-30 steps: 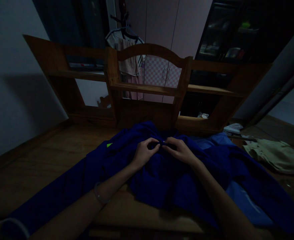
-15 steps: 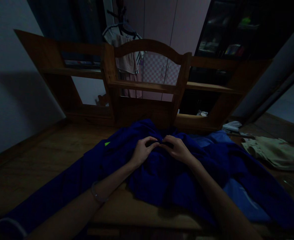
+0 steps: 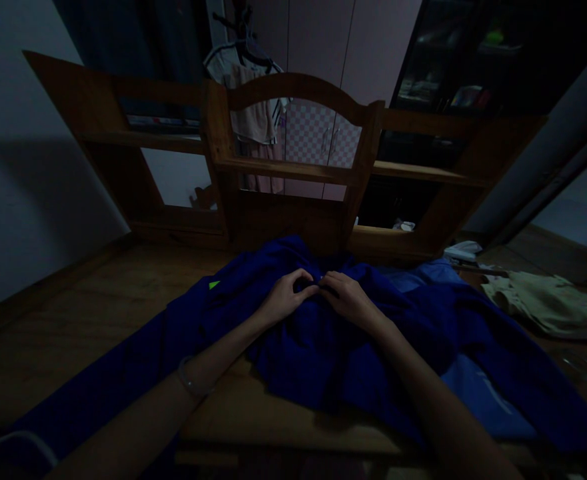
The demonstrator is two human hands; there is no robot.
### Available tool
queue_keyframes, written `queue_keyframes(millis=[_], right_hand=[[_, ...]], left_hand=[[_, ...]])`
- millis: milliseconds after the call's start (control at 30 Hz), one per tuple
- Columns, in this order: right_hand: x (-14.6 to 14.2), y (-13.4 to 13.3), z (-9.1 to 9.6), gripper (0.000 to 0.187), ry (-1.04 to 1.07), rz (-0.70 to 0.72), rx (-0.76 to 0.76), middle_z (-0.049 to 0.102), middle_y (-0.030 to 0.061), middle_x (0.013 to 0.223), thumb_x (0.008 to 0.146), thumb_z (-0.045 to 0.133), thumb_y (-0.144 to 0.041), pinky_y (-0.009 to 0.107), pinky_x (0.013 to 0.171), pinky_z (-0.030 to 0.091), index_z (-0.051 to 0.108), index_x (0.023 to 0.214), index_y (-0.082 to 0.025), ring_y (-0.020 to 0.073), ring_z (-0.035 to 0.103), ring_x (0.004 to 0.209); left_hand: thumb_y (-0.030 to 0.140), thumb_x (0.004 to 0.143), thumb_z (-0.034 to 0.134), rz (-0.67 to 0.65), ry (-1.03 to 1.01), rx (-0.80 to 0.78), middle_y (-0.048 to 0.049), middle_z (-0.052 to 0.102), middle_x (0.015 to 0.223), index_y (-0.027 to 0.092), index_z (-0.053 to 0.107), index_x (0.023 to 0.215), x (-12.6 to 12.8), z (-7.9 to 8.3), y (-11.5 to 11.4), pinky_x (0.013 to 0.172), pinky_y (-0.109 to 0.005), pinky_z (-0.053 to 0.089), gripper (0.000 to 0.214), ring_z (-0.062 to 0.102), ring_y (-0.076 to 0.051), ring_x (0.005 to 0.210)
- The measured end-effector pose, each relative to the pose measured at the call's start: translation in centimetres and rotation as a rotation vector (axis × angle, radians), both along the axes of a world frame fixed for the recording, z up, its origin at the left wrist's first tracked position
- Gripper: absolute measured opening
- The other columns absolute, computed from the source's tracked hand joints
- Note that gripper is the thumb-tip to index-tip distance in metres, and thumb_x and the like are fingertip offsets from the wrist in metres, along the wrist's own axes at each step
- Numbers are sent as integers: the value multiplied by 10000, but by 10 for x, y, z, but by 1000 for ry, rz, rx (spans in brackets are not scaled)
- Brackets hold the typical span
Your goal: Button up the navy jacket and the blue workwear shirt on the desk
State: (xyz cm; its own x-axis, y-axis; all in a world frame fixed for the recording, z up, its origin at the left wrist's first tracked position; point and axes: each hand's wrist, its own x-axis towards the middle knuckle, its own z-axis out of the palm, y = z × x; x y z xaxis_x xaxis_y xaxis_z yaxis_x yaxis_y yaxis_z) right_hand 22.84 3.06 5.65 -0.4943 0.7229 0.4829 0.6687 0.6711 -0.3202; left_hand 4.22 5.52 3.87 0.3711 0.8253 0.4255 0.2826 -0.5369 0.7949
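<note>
A dark blue long-sleeved garment, seemingly a jacket, lies spread over the wooden desk, its sleeves reaching out to both sides. A small yellow-green patch shows on its left part. My left hand pinches the cloth near the garment's upper middle, thumb and forefinger together. Right beside it, my right hand pinches the same spot, the fingertips of both almost touching. What exactly sits between the fingertips is too dark and small to make out. A bracelet circles my left wrist.
Lighter blue cloth lies under the garment's right side. Folded pale cloth is stacked at the right. A wooden shelf unit rises along the desk's back edge, with clothes on a hanger behind it.
Both hands stay at the same place on the garment. My right hand's fingers have drawn closer together and its wrist has turned slightly. The view has shifted a little.
</note>
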Motion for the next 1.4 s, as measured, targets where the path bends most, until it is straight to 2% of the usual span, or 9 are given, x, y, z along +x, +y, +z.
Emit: queue_keyframes(millis=[333, 533, 667, 800, 933, 1100, 1200, 1333, 1400], right_hand=[[-2, -1, -1, 84, 37, 4, -22, 584, 48, 900, 890, 527, -230, 302, 762, 438, 553, 966, -208, 181, 566, 855], [-2, 2, -5, 100, 104, -52, -10, 584, 41, 903, 852, 580, -235, 293, 736, 444, 538, 940, -209, 183, 571, 836], [-3, 2, -4, 122, 137, -93, 28, 591, 50, 925, 852, 573, -234, 312, 776, 445, 544, 968, -211, 195, 572, 866], [-1, 1, -1, 90, 183, -143, 41, 607, 53, 924, 867, 539, -236, 322, 785, 446, 568, 950, -218, 202, 581, 868], [5, 2, 5, 128, 319, -163, 8, 639, 41, 935, 882, 512, -282, 313, 796, 445, 596, 954, -218, 198, 599, 885], [21, 10, 10, 203, 517, -265, -17, 667, 41, 930, 865, 513, -352, 336, 825, 444, 629, 937, -201, 218, 608, 900], [31, 17, 8, 227, 612, -328, -3, 670, 42, 938, 851, 522, -376, 349, 854, 437, 635, 926, -194, 226, 600, 926], [39, 19, 6, 224, 645, -404, -5, 663, 54, 932, 852, 518, -366, 378, 847, 446, 629, 937, -191, 236, 595, 918], [37, 13, 9, 197, 607, -455, 60, 648, 68, 935, 861, 502, -328, 404, 852, 443, 624, 938, -193, 245, 586, 915]], left_hand=[[229, 838, 514, 42, 36, 198, -25, 609, 875, 187, 578, 865, 1, 9, -14, 800, -266, 436, 81, 572, -160, 853], [233, 896, 435, 119, 96, 332, -41, 579, 874, 182, 549, 876, 2, 2, -14, 815, -263, 429, 126, 566, -155, 854], [256, 909, 429, 131, 133, 356, -42, 595, 915, 185, 544, 941, 3, 0, -15, 829, -262, 434, 139, 585, -154, 877], [303, 867, 519, 107, 60, 271, -17, 629, 934, 204, 555, 972, 3, 3, -16, 835, -260, 440, 149, 602, -152, 894], [402, 790, 609, 72, -13, 66, 12, 625, 812, 201, 567, 989, 0, 6, -11, 723, -234, 452, 285, 603, -133, 766], [452, 715, 664, -238, 38, -185, 4, 642, 770, 172, 623, 901, -10, 16, -10, 611, -211, 446, 339, 604, -143, 710], [447, 703, 675, -345, 96, -192, -6, 668, 850, 176, 656, 892, -16, 25, -13, 676, -232, 462, 331, 617, -171, 787], [401, 698, 691, -341, 121, -157, -8, 675, 962, 194, 652, 975, -20, 28, -14, 783, -259, 462, 348, 615, -193, 890], [364, 729, 665, -358, 123, -153, -14, 676, 978, 196, 650, 990, -19, 26, -11, 804, -269, 464, 310, 618, -193, 901]])
